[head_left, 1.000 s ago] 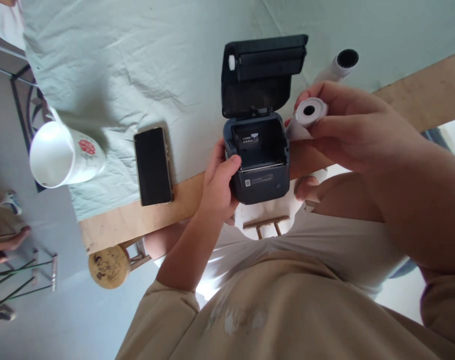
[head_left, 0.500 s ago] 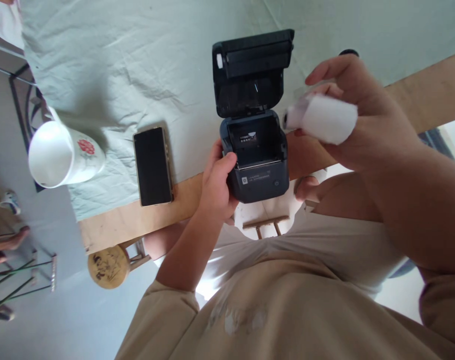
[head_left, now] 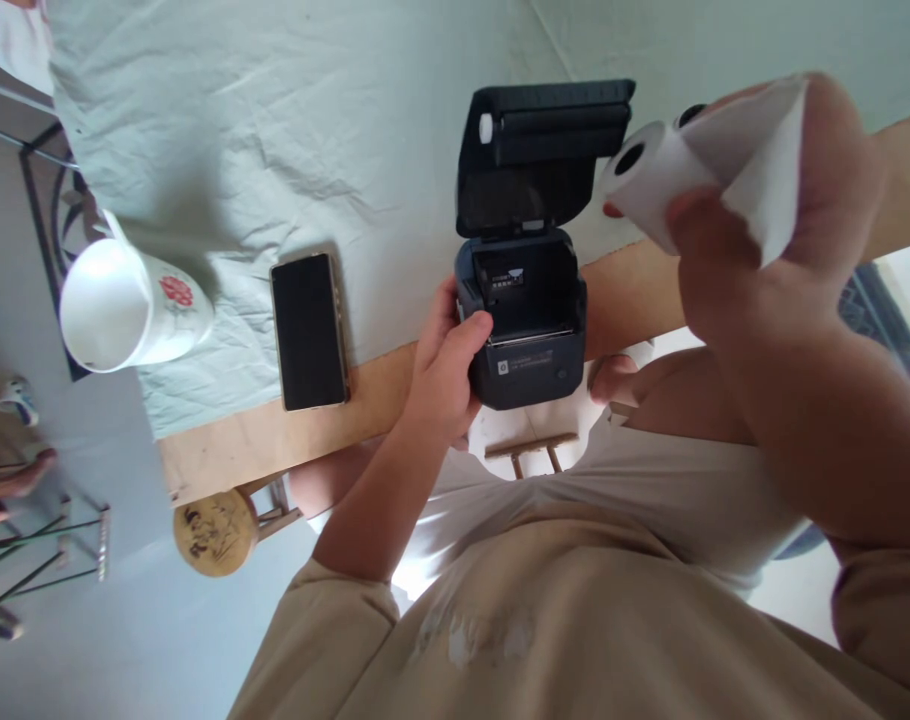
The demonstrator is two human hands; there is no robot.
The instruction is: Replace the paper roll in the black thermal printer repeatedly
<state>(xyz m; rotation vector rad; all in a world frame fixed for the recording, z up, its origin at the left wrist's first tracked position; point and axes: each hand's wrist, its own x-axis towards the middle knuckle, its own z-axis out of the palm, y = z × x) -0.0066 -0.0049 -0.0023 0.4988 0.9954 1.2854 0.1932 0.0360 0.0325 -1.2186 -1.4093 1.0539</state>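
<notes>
Both hands are busy: my right hand (head_left: 770,230) pinches a white paper roll (head_left: 650,180), hollow core showing and loose end trailing, raised just right of the printer (head_left: 526,310). My left hand (head_left: 444,375) grips that small dark printer, lid flipped up, bay bare, at the worktop (head_left: 275,440) edge beside a black phone (head_left: 309,330).

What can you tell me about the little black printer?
The printer is a small dark boxy plastic unit at the wooden table edge. Its lid is flipped up and back, showing an empty paper bay. A small label and button mark its front. The left hand grips its left side.
</notes>
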